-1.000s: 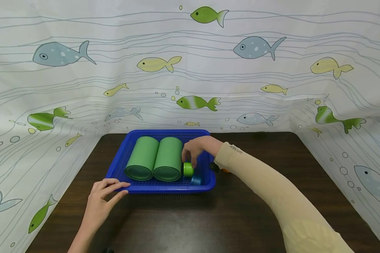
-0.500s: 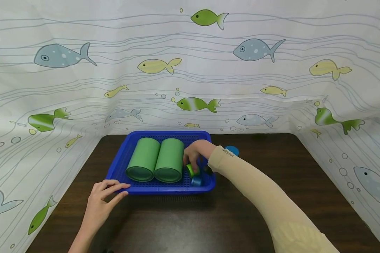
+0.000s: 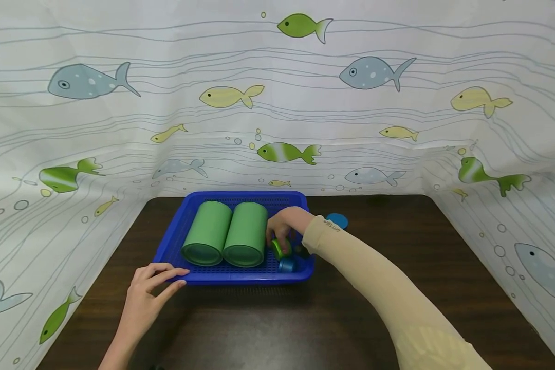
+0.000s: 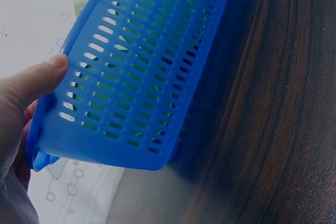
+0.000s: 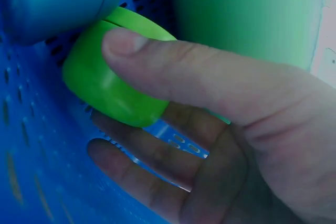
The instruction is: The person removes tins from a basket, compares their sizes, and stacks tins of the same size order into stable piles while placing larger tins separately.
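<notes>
A blue plastic basket with slotted walls stands on the dark table. My left hand pinches its front left rim, the thumb lying on the outside of the slotted wall. Inside the basket's right part, my right hand grips a small lime-green round container, tilted, its thumb pressed on the side and fingers below. A small shiny blue round container lies close beside it, in the front right corner. Two large pale-green cylindrical cans lie side by side in the basket's left and middle.
A flat blue disc lies on the table behind the right sleeve. White sheeting with printed fish encloses the table at the back and both sides.
The lime-green container has gone from upright to tilted in my right hand. My right forearm has shifted left, uncovering the blue disc and hiding an orange thing. My left hand stays at the rim.
</notes>
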Tool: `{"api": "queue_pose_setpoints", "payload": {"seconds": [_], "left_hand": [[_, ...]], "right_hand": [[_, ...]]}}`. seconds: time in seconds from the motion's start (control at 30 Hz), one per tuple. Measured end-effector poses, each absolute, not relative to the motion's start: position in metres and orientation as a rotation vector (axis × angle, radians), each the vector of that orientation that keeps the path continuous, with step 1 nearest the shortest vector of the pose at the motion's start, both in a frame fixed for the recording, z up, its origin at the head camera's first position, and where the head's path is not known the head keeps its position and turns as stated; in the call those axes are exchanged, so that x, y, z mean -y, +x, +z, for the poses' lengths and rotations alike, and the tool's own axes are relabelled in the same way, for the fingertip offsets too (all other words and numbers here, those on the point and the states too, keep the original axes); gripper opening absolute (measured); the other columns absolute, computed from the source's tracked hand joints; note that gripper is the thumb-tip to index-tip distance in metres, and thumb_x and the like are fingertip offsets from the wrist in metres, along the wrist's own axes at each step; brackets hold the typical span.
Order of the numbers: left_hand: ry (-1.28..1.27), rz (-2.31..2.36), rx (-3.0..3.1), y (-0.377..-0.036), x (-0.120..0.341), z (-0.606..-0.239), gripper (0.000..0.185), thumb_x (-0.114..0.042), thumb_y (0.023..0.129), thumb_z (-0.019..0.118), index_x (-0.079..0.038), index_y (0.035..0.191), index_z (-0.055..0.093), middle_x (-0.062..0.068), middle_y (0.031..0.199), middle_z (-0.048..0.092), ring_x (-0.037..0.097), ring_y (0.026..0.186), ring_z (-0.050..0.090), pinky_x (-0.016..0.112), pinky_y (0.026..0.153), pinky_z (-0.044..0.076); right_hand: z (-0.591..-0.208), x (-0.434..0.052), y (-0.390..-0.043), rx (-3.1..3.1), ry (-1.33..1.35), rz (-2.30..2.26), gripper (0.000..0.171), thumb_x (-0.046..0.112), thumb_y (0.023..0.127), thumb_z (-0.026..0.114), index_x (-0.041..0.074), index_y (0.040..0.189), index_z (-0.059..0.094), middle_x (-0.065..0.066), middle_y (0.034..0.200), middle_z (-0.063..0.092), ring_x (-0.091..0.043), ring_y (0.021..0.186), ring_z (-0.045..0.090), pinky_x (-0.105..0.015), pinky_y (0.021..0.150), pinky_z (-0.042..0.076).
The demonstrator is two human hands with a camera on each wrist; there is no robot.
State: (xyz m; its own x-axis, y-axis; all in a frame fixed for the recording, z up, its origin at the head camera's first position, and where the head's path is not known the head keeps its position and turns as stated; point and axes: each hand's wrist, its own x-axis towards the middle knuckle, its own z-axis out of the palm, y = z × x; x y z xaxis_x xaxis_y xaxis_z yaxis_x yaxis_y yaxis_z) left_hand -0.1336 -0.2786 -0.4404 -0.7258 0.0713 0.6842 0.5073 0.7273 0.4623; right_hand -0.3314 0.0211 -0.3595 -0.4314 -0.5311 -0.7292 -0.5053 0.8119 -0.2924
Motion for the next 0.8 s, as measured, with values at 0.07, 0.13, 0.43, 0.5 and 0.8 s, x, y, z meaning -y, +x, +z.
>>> {"api": "queue_pose_setpoints", "payload": {"seconds": [0.07, 0.13, 0.43, 0.5, 0.8], "left_hand": [[-0.435, -0.859, 2.271, -0.134, 0.278, -0.44, 0.041, 0.006, 0.063, 0.086, -0.02, 0.094, 0.08, -0.008, 0.092, 0.062, -0.003, 0.101, 0.04, 0.015, 0.088, 0.026], [-0.435, -0.856, 2.266, -0.134, 0.278, -0.441, 0.042, 0.006, 0.062, 0.086, -0.021, 0.094, 0.08, -0.008, 0.092, 0.062, -0.002, 0.101, 0.04, 0.015, 0.088, 0.026], [-0.427, -0.885, 2.253, -0.134, 0.278, -0.443, 0.041, 0.005, 0.062, 0.086, -0.021, 0.093, 0.08, -0.007, 0.092, 0.062, -0.001, 0.1, 0.04, 0.014, 0.087, 0.026], [-0.425, -0.887, 2.251, -0.134, 0.278, -0.443, 0.041, 0.005, 0.062, 0.086, -0.021, 0.093, 0.08, -0.007, 0.092, 0.062, -0.001, 0.1, 0.04, 0.014, 0.087, 0.025], [-0.415, -0.874, 2.274, -0.132, 0.276, -0.441, 0.041, 0.006, 0.063, 0.086, -0.02, 0.094, 0.08, -0.008, 0.092, 0.061, -0.003, 0.101, 0.039, 0.014, 0.087, 0.025]], "right_hand": [[-0.356, -0.025, -0.331, -2.117, -0.774, -0.066, 0.06, 0.004, 0.082, 0.077, 0.015, 0.138, 0.058, -0.012, 0.146, 0.048, -0.028, 0.125, 0.057, -0.044, 0.101, 0.051], [-0.352, -0.028, -0.331, -2.13, -0.805, -0.092, 0.06, 0.004, 0.082, 0.078, 0.016, 0.137, 0.058, -0.012, 0.145, 0.05, -0.027, 0.127, 0.056, -0.044, 0.099, 0.052], [-0.338, -0.05, -0.331, -2.256, -1.022, -0.172, 0.059, 0.013, 0.081, 0.08, 0.018, 0.135, 0.057, -0.006, 0.145, 0.052, -0.023, 0.135, 0.049, -0.035, 0.098, 0.051], [-0.336, -0.055, -0.33, -2.285, -1.058, -0.222, 0.058, 0.014, 0.081, 0.079, 0.018, 0.134, 0.057, -0.004, 0.145, 0.053, -0.022, 0.137, 0.048, -0.035, 0.102, 0.049], [-0.327, -0.079, -0.318, -2.362, -1.147, -0.45, 0.052, 0.014, 0.082, 0.079, 0.021, 0.128, 0.055, 0.0, 0.134, 0.062, -0.018, 0.126, 0.056, -0.036, 0.104, 0.047]]}}
